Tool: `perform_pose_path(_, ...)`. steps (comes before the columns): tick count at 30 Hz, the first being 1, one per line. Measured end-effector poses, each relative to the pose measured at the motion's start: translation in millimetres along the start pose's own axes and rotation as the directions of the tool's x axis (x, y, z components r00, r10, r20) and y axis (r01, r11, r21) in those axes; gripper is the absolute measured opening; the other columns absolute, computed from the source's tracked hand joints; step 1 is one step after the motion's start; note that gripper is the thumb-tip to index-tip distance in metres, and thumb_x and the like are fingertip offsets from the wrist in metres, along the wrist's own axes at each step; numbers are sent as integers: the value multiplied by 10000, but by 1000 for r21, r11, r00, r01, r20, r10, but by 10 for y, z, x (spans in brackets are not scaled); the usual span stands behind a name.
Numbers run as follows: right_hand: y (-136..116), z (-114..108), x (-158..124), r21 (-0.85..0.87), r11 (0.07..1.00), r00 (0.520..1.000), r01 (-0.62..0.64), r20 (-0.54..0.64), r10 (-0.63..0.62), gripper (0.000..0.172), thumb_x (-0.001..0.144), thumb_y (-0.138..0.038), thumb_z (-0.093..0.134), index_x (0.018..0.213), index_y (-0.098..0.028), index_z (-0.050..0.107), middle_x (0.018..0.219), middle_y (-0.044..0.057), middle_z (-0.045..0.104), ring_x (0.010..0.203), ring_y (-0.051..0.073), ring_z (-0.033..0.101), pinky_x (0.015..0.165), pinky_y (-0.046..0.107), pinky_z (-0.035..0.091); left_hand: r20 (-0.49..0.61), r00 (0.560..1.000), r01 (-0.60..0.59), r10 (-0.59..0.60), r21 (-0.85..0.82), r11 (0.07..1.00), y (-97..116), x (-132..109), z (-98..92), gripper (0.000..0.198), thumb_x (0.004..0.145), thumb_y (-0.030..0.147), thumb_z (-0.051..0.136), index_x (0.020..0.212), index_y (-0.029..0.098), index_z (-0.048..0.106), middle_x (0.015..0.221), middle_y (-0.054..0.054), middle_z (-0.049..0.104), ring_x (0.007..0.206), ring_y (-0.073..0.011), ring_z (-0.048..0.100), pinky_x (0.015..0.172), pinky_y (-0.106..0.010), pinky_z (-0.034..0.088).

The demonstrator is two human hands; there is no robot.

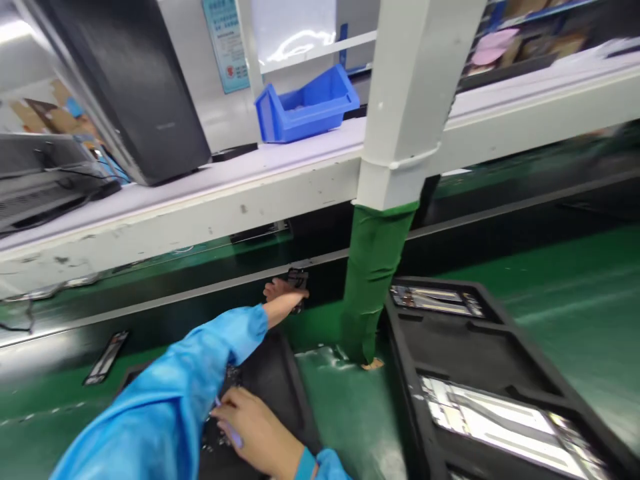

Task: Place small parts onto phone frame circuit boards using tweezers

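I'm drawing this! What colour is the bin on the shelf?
The bin is blue, in the head view.

Blue plastic bin (306, 107) perched on a white shelf (200, 193)

White post (405, 113) wrapped below in green tape (374, 280), beside a black tray (475, 347) loaded with glass panels.

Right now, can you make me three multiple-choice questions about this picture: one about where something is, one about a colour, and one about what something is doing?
1. Where is the blue plastic bin?
A) On the white shelf
B) On the green bench
C) In a hand

2. What colour is the tape wrapped around the white post?
A) Red
B) Green
C) Yellow

3. What is the left hand doing?
A) Hanging down by the person's side
B) Reaching out to a small dark object
C) Holding the blue bin

Answers:
1: A, because the bin stands on top of the shelf.
2: B, because green wraps the lower post.
3: B, because the arm stretches out and the fingers meet the object.
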State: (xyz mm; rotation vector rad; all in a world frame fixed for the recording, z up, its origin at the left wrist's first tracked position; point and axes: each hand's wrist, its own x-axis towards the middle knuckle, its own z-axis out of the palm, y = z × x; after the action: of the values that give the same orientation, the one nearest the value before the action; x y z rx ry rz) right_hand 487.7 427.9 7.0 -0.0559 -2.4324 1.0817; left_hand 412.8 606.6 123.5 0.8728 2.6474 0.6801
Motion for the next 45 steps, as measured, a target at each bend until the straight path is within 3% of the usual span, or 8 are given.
perform_pose_path(6, 48, 33, 5, 114, 993, 999, -16, -41, 21, 238, 994, -150, 534, 1097, -209, 741, 1073, 104, 705, 1056, 247, 688, 984, 389, 562, -89, 995, -32, 33, 13, 999, -1802, -1411, -1365, 626, 520, 281, 931, 1037, 202, 586, 1155, -89, 549, 1148, -304, 551, 1021, -461, 512)
perform_pose_path(9, 141, 90, -21, 183, 983, 999, -22, -19, 26, 269, 1030, -239, 478, 1114, -212, 732, 1078, 117, 701, 1063, 263, 684, 992, 425, 553, -92, 995, 27, -30, -39, 999, -2307, -2234, -1723, 638, 482, 278, 883, 1018, 266, 537, 1138, -88, 515, 1112, -307, 549, 969, -462, 552)
perform_pose_path(14, 222, 81, -44, 198, 979, 998, -58, 25, 54, 314, 1043, -389, 497, 1172, -223, 730, 1112, 116, 722, 1016, 260, 716, 920, 401, 581, -107, 988, 89, -107, -164, 982, -2627, -2836, -1919, 604, 596, 276, 791, 1110, 260, 474, 1180, -89, 476, 1094, -300, 536, 913, -497, 553)
perform_pose_path(23, 138, -17, -12, 180, 977, 993, -118, 32, 114, 366, 990, -512, 563, 1100, -241, 782, 1108, 101, 774, 1005, 282, 754, 881, 390, 613, -182, 980, 53, -81, -155, 987, -2731, -2914, -1964, 580, 570, 242, 763, 1079, 237, 486, 1159, -84, 447, 1083, -301, 520, 925, -520, 535)
perform_pose_path(28, 77, -57, 9, 190, 944, 960, -271, -21, 280, 399, 982, -491, 556, 1178, -209, 760, 1109, 111, 791, 987, 283, 766, 867, 398, 617, -126, 982, 128, -140, -97, 987, -2596, -2371, -1887, 656, 542, 240, 876, 1083, 229, 505, 1162, -76, 507, 1114, -289, 556, 944, -438, 545)
perform_pose_path(32, 13, -55, 36, 225, 924, 948, -310, 1, 318, 362, 903, -473, 626, 1093, -203, 777, 910, 70, 804, 808, 247, 768, 733, 343, 622, -101, 984, 143, -148, -50, 988, -2078, -1202, -1538, 699, 548, 325, 977, 1101, 183, 573, 1197, -89, 565, 1225, -317, 539, 1050, -432, 486)
perform_pose_path(37, 49, -73, 60, 288, 884, 910, -368, -85, 406, 353, 873, -488, 624, 961, -189, 788, 944, 104, 802, 834, 260, 760, 744, 361, 619, -82, 949, 303, -303, -11, 953, -1311, 59, -842, 435, 984, 423, 682, 1328, 175, 585, 1392, -117, 556, 1260, -298, 567, 1051, -515, 506)
perform_pose_path(45, 108, -101, 39, 287, 855, 877, -432, -89, 473, 358, 900, -509, 594, 886, -191, 757, 800, 80, 764, 629, 217, 680, 572, 325, 544, -55, 935, 352, -351, 15, 936, -1363, 477, 20, 495, 997, 454, 661, 1384, 162, 558, 1452, -143, 521, 1307, -314, 541, 1099, -549, 466)
